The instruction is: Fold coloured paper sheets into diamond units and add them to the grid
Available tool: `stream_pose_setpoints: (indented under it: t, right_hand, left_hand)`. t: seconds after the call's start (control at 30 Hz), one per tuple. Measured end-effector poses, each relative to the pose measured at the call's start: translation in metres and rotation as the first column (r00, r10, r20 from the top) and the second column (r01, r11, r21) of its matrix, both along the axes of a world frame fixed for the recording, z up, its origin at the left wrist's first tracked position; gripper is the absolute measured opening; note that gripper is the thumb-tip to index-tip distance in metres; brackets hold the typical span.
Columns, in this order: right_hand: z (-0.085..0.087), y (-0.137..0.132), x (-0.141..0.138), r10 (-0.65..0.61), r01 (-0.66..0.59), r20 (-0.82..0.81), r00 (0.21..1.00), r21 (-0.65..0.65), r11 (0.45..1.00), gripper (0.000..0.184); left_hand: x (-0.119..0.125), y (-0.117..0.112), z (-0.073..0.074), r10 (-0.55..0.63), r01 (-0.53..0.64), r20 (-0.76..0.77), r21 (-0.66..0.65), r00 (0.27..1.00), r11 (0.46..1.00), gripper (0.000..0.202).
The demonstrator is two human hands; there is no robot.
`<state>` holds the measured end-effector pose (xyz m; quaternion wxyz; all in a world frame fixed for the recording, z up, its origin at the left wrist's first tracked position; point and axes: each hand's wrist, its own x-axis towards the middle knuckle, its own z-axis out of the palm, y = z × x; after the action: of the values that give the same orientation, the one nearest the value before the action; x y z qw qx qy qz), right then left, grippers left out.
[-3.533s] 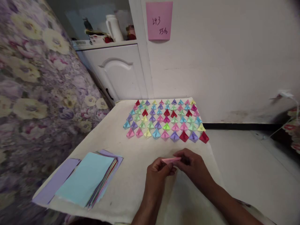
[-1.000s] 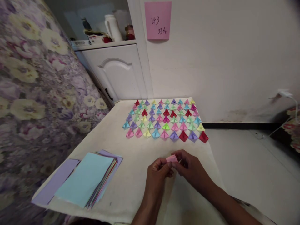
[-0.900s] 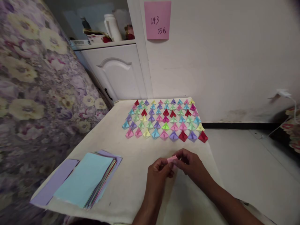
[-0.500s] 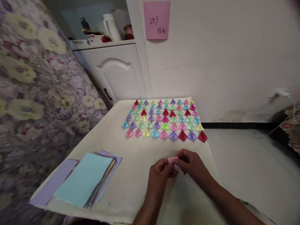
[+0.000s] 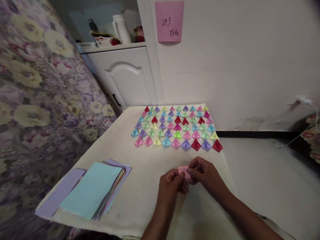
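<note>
A small pink piece of paper is held up above the near right part of the table. My left hand pinches its lower left side, thumb on the front face. At its right edge my right hand grips it between thumb and fingers. The paper looks like a small folded square; its back and lower edge are hidden by my fingers. Beyond my hands stand rows of small folded paper boats in pink, red, purple, blue, green and yellow.
A stack of coloured paper with a light blue sheet on top lies at the table's left, beside a purple sheet. The cream-covered table meets a white wall and cabinet at the back. A floral curtain hangs along the left.
More of the pink paper's face shows between my hands now. My right hand has shifted slightly, its fingers now at the paper's right edge. The whole view has moved a little.
</note>
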<state>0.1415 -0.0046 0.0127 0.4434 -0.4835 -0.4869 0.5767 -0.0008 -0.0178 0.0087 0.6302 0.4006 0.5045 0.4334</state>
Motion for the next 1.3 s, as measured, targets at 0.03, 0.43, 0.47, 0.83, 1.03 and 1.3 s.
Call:
stream_pose_setpoints:
  t: [0.03,0.43,0.47,0.83,1.03,1.3]
  right_hand:
    - [-0.0001,0.0001,0.0005,-0.001,0.001,0.009,1.0,0.002,1.0,0.011]
    - [-0.0014,0.0024,0.0016,0.004,-0.006,-0.045,0.999,-0.043,0.999,0.014]
    - [-0.0018,0.0029,0.0019,0.022,-0.024,-0.04,0.999,-0.056,0.998,0.013]
    - [-0.0034,0.0032,0.0039,-0.004,-0.003,-0.099,0.995,-0.07,0.998,0.01]
    - [-0.0031,0.0026,0.0013,-0.012,0.01,-0.027,1.0,-0.043,0.999,0.009]
    - [-0.0035,0.0029,-0.0004,-0.013,0.013,-0.002,1.0,-0.034,0.999,0.01]
  left_hand:
    - [-0.0002,0.0001,-0.0002,-0.009,0.009,-0.011,0.009,1.0,1.0,0.023]
    - [-0.0023,-0.0003,-0.0016,-0.106,0.108,-0.078,0.021,0.991,0.994,0.023]
    - [-0.0026,-0.0003,-0.0014,-0.105,0.108,-0.089,0.03,0.991,0.994,0.023]
    - [-0.0045,0.001,-0.0014,-0.026,0.026,-0.065,-0.001,0.998,1.0,0.045]
    - [-0.0006,-0.0001,0.0003,-0.091,0.095,-0.116,0.028,0.989,0.995,0.032]
    - [-0.0019,0.0004,-0.0017,-0.079,0.082,-0.103,0.029,0.992,0.996,0.029]
